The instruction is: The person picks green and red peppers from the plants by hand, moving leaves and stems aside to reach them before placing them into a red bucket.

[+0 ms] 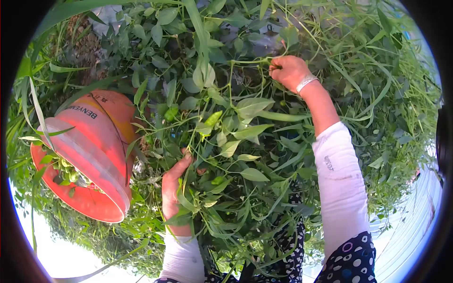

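Pepper plants with broad leaves fill the middle of the view. My right hand point(289, 73), with a silvery bracelet at the wrist, is closed on a green plant stem point(250, 61) that stretches left from its fingers. Lower and to the left, my left hand point(173, 185) reaches up among the leaves. Its thumb presses against a thin pepper branch point(192, 137); leaves partly cover its fingers. Just above that thumb hangs a light green pepper point(213, 118). Another green pepper point(171, 113) shows among the leaves farther left.
An orange-red bucket point(101, 137) lies tilted at the left, its mouth facing down-left, with green peppers point(71, 172) inside. Long grass blades point(377, 85) crowd the right side. Bare soil point(85, 45) shows at the upper left. Pale sheeting point(408, 226) lies at the lower right.
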A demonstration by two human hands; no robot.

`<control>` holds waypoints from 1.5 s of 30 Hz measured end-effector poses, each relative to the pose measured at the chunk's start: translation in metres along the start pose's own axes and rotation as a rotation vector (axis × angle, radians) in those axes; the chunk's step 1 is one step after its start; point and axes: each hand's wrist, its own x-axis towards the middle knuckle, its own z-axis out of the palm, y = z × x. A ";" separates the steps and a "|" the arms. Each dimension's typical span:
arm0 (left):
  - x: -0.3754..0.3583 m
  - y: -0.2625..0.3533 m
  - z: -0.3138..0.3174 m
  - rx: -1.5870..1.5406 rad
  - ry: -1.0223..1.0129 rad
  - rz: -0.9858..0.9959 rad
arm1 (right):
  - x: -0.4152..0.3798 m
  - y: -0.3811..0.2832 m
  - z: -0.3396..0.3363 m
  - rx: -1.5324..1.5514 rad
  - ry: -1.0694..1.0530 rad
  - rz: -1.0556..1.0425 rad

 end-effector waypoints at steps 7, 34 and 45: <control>0.012 -0.026 -0.002 0.211 0.014 0.126 | -0.145 -0.093 0.035 0.612 0.052 0.003; -0.004 -0.011 -0.014 0.087 -0.179 0.113 | -0.148 -0.066 0.027 1.060 0.362 -0.028; -0.012 -0.017 -0.024 0.386 -0.295 0.346 | -0.106 -0.111 0.049 0.457 -0.064 -0.312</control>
